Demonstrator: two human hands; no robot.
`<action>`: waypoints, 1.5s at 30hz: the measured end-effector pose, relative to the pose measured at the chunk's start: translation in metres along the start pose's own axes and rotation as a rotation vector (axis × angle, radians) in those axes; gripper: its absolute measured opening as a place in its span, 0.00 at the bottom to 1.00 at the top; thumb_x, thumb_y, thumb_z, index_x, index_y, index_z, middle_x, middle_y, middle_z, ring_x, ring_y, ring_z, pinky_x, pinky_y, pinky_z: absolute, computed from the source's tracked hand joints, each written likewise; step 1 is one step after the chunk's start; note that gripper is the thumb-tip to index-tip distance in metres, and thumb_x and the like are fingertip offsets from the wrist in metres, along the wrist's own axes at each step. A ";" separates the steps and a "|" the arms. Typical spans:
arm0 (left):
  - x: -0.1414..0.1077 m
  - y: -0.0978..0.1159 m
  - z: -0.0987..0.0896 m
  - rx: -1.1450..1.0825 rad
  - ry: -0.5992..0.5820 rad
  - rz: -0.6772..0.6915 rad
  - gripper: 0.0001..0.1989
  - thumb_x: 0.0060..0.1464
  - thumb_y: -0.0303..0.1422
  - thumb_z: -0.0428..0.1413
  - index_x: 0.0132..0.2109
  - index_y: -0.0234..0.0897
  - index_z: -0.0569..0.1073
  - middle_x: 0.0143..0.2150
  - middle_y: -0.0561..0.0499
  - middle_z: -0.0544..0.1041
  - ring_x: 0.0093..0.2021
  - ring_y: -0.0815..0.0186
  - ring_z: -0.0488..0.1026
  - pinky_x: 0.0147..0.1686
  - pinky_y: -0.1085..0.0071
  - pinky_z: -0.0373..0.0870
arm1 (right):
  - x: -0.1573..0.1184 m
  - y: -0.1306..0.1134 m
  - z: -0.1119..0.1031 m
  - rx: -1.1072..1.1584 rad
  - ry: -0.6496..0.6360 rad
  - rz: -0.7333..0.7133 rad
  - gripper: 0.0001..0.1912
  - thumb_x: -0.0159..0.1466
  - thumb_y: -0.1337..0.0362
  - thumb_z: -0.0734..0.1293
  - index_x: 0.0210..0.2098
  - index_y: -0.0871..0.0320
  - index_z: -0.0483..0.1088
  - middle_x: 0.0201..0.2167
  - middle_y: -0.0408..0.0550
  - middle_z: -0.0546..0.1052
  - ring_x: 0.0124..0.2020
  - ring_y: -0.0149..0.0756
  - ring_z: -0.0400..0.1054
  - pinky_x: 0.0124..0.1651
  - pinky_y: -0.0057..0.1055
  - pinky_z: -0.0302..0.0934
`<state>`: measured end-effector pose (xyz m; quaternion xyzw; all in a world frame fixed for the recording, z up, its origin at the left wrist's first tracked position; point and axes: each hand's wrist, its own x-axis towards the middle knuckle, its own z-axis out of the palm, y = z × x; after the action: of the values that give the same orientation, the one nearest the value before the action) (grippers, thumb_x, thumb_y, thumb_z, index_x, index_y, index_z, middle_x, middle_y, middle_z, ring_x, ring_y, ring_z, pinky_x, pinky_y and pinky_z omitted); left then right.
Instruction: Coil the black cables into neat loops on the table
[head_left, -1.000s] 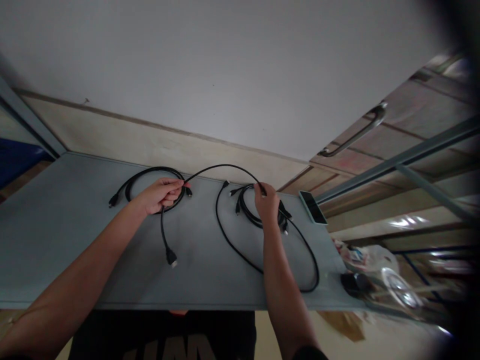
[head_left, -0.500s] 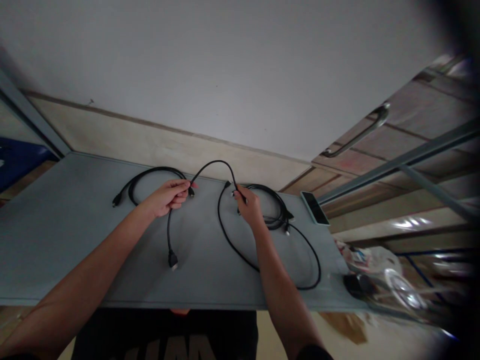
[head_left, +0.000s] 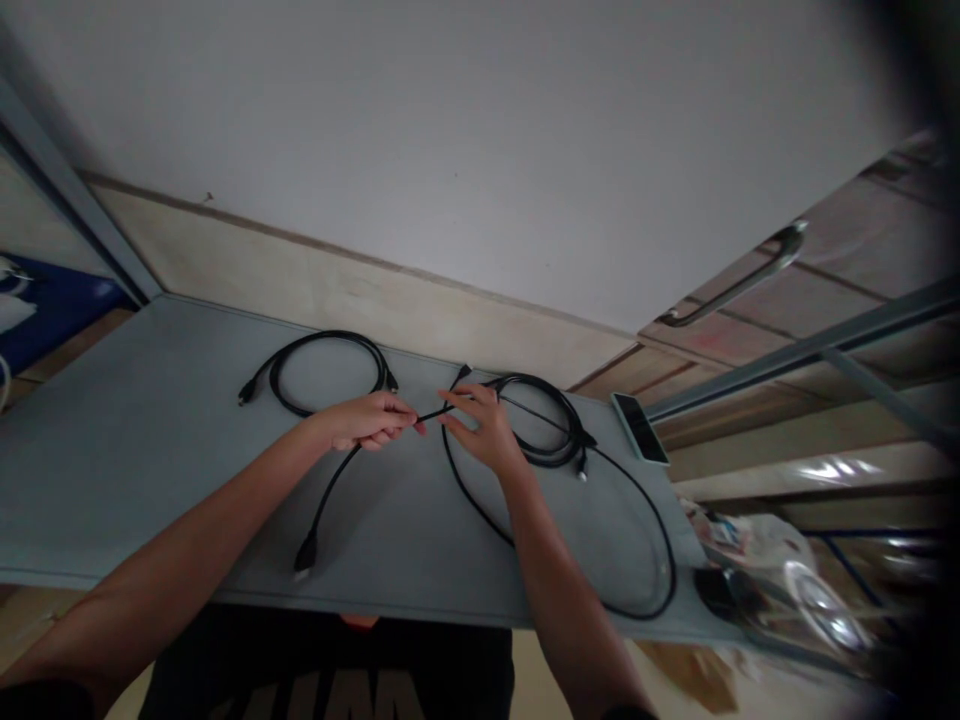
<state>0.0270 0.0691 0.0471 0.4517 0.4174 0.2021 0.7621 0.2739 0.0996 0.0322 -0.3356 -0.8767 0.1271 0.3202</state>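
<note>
Over the grey table (head_left: 187,480), my left hand (head_left: 375,418) is closed on a black cable (head_left: 433,414). The cable's plug end (head_left: 306,553) hangs below that hand, near the front edge. My right hand (head_left: 484,425) is at the cable's other side, thumb and fingers apart around it; whether they touch it is hard to see. Behind my left hand lies a coiled black cable (head_left: 330,333) with a plug at its left end. Another coil (head_left: 551,460) lies behind my right hand, and a longer loop of cable (head_left: 670,545) curves past my right forearm.
A phone (head_left: 640,428) lies at the table's right end, near metal bars (head_left: 847,335). A pale wall (head_left: 420,180) stands behind the table. Off the right end are a clear plastic container (head_left: 817,605) and bags. A blue surface (head_left: 64,310) is at far left.
My hands have come closer together and nearer to me. The cable's raised arch between them is now a short straight stretch. My right fingers have gone from pinching the cable to spread.
</note>
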 end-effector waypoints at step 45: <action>-0.009 0.014 -0.043 -0.327 0.346 0.462 0.17 0.54 0.38 0.61 0.27 0.37 0.62 0.18 0.63 0.50 0.14 0.80 0.43 0.13 0.79 0.38 | -0.028 0.111 -0.060 -0.360 0.463 0.512 0.24 0.65 0.48 0.63 0.36 0.62 0.80 0.30 0.55 0.79 0.31 0.40 0.69 0.38 0.34 0.60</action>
<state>-0.0123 0.0926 0.0529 0.3651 0.3892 0.5076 0.6764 0.3847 0.1634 0.0159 -0.6144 -0.6772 -0.0322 0.4036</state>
